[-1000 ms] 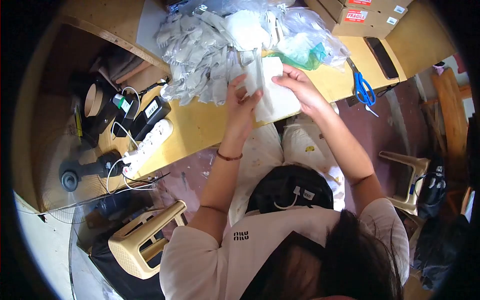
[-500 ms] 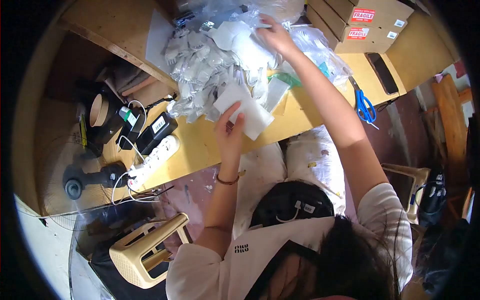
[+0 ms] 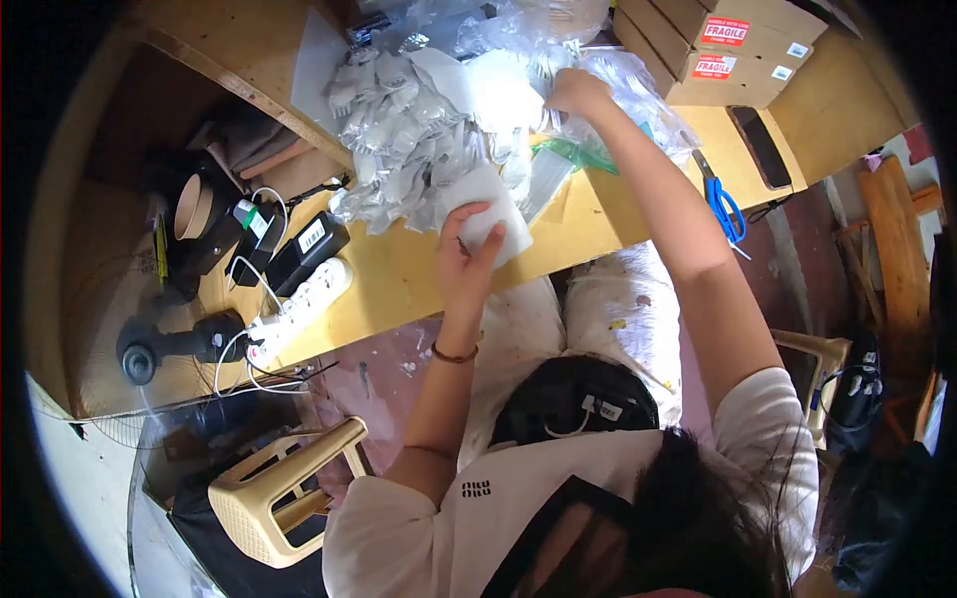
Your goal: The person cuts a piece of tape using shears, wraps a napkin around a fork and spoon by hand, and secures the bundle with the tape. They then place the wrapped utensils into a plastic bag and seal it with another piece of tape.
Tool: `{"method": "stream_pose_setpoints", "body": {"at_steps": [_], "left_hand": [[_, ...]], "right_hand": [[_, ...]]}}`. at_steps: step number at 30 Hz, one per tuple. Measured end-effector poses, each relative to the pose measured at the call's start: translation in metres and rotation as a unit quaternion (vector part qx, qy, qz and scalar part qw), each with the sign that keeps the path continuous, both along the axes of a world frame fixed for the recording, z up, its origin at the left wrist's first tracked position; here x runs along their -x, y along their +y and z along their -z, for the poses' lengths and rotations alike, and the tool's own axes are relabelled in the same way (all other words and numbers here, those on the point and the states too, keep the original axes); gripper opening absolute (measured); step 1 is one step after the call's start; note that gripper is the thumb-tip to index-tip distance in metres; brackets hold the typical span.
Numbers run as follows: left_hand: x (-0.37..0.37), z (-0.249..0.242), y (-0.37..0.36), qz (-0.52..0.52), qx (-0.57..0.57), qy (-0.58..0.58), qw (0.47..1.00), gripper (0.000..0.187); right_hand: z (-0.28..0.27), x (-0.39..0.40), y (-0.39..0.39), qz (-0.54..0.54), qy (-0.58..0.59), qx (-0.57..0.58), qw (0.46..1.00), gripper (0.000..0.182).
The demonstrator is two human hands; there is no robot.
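Observation:
My left hand [image 3: 467,249] is closed around a folded white napkin [image 3: 488,204] at the table's front edge, thumb on its near side. Beyond it lies a heap of white plastic cutlery [image 3: 394,125], some of it in clear wrapping. My right hand [image 3: 580,95] reaches to the back right of the heap, beside a clear plastic bag [image 3: 633,95]. Its fingers are curled, and their tips and anything in them are hidden. A bright white sheet-like piece [image 3: 498,90] rests on top of the heap, left of my right hand.
Blue-handled scissors [image 3: 725,204] and a phone [image 3: 761,147] lie on the right of the table [image 3: 389,274]. Cardboard boxes [image 3: 713,50] stand behind. To the left are a power strip [image 3: 314,294], black devices and a small fan [image 3: 140,354]. A stool [image 3: 269,488] stands below left.
My right hand has moved right and nearer to me, from over the top of the heap to its right side, and its fingers have curled. My left hand keeps the napkin, which has turned more upright.

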State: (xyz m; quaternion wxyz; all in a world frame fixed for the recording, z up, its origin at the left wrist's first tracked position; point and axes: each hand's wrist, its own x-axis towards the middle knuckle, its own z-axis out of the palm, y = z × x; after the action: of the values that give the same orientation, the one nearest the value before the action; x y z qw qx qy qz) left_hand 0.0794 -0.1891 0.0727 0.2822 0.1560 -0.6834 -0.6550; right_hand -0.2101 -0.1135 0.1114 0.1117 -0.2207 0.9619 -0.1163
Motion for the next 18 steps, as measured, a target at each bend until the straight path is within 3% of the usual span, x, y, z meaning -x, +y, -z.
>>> {"method": "stream_pose_setpoints", "body": {"at_steps": [2,5,8,11,12,14,16,18], "left_hand": [[0.001,0.001,0.001,0.004,-0.007,0.024,1.0,0.027],[0.002,-0.014,0.0,0.011,0.055,0.0,0.998,0.026],[0.002,-0.035,0.003,0.001,0.014,-0.028,1.0,0.026],[0.008,-0.04,0.001,-0.008,-0.024,-0.045,0.999,0.026],[0.011,-0.042,0.001,-0.02,0.015,-0.025,0.999,0.026],[0.017,-0.045,0.002,-0.043,0.091,0.015,0.995,0.025],[0.024,-0.044,0.003,-0.035,0.103,0.023,0.994,0.026],[0.034,-0.042,0.006,-0.023,0.091,0.034,0.995,0.026]], "right_hand": [[-0.005,0.003,-0.005,-0.002,-0.078,-0.02,0.997,0.039],[0.002,0.007,-0.007,0.069,-0.07,0.065,0.993,0.036],[0.007,0.029,0.003,0.071,-0.14,0.151,0.976,0.033],[0.001,0.015,0.029,0.041,0.016,0.195,0.98,0.036],[-0.006,0.007,0.037,0.032,0.071,0.208,0.975,0.038],[-0.023,-0.028,0.057,0.027,0.061,0.275,0.959,0.034],[-0.015,-0.07,0.072,0.03,0.019,0.492,0.87,0.026],[-0.018,-0.124,0.081,0.064,-0.14,0.588,0.794,0.02]]}}
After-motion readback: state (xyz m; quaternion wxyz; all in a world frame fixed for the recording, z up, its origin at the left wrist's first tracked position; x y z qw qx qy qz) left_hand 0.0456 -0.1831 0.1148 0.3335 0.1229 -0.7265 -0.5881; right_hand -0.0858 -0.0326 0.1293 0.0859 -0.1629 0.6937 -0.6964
